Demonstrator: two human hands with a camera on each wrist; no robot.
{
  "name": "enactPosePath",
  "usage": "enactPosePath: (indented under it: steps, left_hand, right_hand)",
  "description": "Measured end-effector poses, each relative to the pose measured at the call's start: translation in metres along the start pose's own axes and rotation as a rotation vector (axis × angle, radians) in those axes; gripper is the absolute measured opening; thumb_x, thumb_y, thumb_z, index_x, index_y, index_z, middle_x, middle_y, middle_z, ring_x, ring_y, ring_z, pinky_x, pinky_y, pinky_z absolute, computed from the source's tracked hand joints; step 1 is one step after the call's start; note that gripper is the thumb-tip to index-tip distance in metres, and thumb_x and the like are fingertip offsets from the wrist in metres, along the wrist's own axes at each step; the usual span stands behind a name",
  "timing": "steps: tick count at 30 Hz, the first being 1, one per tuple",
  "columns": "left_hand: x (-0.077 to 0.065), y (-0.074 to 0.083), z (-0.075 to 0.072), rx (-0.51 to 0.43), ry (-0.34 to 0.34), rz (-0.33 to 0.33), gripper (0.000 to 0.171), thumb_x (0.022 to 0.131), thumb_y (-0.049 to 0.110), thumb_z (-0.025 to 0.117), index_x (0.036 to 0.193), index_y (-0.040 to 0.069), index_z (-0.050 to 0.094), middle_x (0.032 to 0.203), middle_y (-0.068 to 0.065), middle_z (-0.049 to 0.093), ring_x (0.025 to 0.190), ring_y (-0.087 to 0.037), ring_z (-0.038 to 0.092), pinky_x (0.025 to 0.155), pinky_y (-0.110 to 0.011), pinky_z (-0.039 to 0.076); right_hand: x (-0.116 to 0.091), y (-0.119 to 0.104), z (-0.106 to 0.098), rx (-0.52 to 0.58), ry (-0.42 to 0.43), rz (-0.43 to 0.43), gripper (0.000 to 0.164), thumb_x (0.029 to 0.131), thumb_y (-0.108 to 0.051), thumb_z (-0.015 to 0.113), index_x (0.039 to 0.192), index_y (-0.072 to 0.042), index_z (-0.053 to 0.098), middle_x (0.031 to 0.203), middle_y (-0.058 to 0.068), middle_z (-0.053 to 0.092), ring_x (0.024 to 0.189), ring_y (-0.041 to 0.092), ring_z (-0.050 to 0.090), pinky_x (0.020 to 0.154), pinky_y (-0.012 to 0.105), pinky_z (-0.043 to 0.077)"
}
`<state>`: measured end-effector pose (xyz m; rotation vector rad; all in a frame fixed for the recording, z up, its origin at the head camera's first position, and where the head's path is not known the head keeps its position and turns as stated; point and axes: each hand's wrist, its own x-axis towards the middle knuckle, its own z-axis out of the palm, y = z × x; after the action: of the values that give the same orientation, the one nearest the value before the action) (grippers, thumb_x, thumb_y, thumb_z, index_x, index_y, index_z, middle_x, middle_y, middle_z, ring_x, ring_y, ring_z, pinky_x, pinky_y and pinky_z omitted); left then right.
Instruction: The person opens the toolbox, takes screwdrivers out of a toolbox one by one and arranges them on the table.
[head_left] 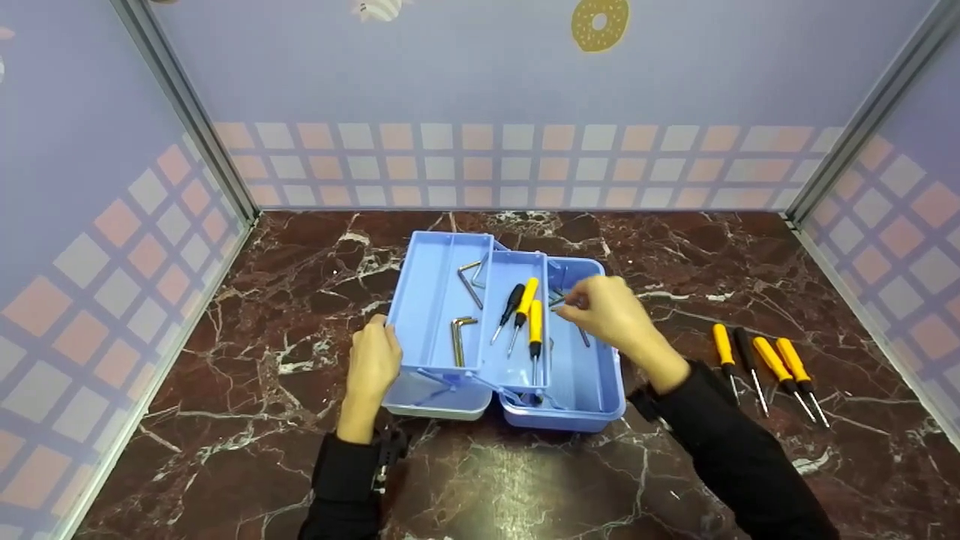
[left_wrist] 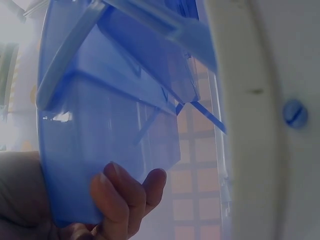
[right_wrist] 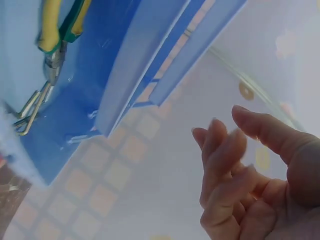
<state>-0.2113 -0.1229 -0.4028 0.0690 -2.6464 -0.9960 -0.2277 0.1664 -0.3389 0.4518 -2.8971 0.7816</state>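
Observation:
A blue cantilever toolbox (head_left: 616, 386) stands opened out, its trays fanned to the left. My left hand (head_left: 375, 356) grips the left edge of the upper tray (head_left: 421, 300); in the left wrist view its fingers (left_wrist: 115, 197) curl against the tray's underside. L-shaped hex keys (head_left: 458, 345) lie in that tray. Three screwdrivers, one black-handled (head_left: 513, 301) and two yellow-handled (head_left: 535, 322), lie in the middle tray (head_left: 517, 262). Over the right-hand bin my right hand (head_left: 611, 311) hovers, thumb and bent fingers apart with nothing between them. Pliers (right_wrist: 56, 40) and more hex keys (right_wrist: 35, 112) lie inside the bin.
Several screwdrivers (head_left: 722, 345), yellow- and black-handled, lie on the dark marbled table (head_left: 247, 450) right of the toolbox. A patterned back wall (head_left: 480, 75) and side walls enclose the table. The lid half (head_left: 442, 412) sits below the upper tray.

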Motion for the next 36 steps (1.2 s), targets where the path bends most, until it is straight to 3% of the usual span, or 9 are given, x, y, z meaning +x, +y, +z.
enactPosePath:
  steps: [5, 10, 14, 17, 26, 36]
  left_hand:
    - [0.0, 0.0, 0.0, 0.001, 0.0, 0.008, 0.017, 0.089, 0.002, 0.045, 0.094, -0.011, 0.055, 0.084, -0.033, 0.059, 0.078, -0.047, 0.058, 0.064, -0.054, 0.045]
    - [0.001, 0.0, 0.0, 0.001, -0.012, 0.003, 0.019, 0.089, 0.002, 0.044, 0.097, -0.012, 0.055, 0.086, -0.033, 0.059, 0.079, -0.047, 0.058, 0.064, -0.053, 0.045]
    - [0.002, 0.0, -0.001, -0.005, -0.024, -0.003, 0.021, 0.09, 0.002, 0.044, 0.1, -0.013, 0.055, 0.088, -0.033, 0.059, 0.079, -0.047, 0.058, 0.065, -0.053, 0.045]
    - [0.002, 0.0, -0.001, -0.005, -0.022, -0.008, 0.021, 0.09, 0.002, 0.044, 0.101, -0.013, 0.055, 0.088, -0.033, 0.059, 0.079, -0.046, 0.059, 0.064, -0.053, 0.045]
    - [0.001, 0.001, 0.0, 0.004, -0.026, -0.033, 0.02, 0.09, 0.004, 0.044, 0.098, -0.011, 0.055, 0.088, -0.032, 0.059, 0.078, -0.046, 0.059, 0.063, -0.054, 0.045]
    - [0.002, 0.0, 0.0, -0.004, -0.016, -0.014, 0.019, 0.089, 0.003, 0.045, 0.096, -0.011, 0.056, 0.086, -0.032, 0.06, 0.078, -0.045, 0.059, 0.063, -0.053, 0.046]
  right_hand:
    - [0.021, -0.018, 0.011, -0.116, -0.068, 0.076, 0.023, 0.079, -0.022, 0.066, 0.065, -0.004, 0.067, 0.059, 0.004, 0.059, 0.047, 0.013, 0.047, 0.045, 0.028, 0.04]
    - [0.038, -0.03, 0.022, -0.179, -0.129, 0.168, 0.034, 0.081, -0.021, 0.064, 0.053, -0.008, 0.05, 0.051, -0.001, 0.042, 0.047, 0.015, 0.041, 0.045, 0.028, 0.034]
    - [0.048, -0.034, 0.031, -0.233, -0.149, 0.217, 0.028, 0.082, -0.023, 0.065, 0.065, -0.006, 0.05, 0.07, 0.01, 0.053, 0.066, 0.026, 0.056, 0.056, 0.038, 0.045]
    - [0.055, -0.033, 0.039, -0.252, -0.152, 0.228, 0.023, 0.082, -0.022, 0.065, 0.077, -0.001, 0.056, 0.089, 0.019, 0.059, 0.082, 0.035, 0.058, 0.064, 0.044, 0.047]
    - [0.075, -0.022, 0.052, -0.214, -0.144, 0.302, 0.023, 0.083, -0.017, 0.062, 0.092, 0.004, 0.059, 0.103, 0.024, 0.055, 0.08, 0.031, 0.057, 0.062, 0.038, 0.046]
    - [0.085, -0.015, 0.063, -0.201, -0.148, 0.373, 0.033, 0.082, -0.019, 0.064, 0.103, 0.005, 0.057, 0.105, 0.022, 0.056, 0.084, 0.031, 0.058, 0.068, 0.041, 0.048]
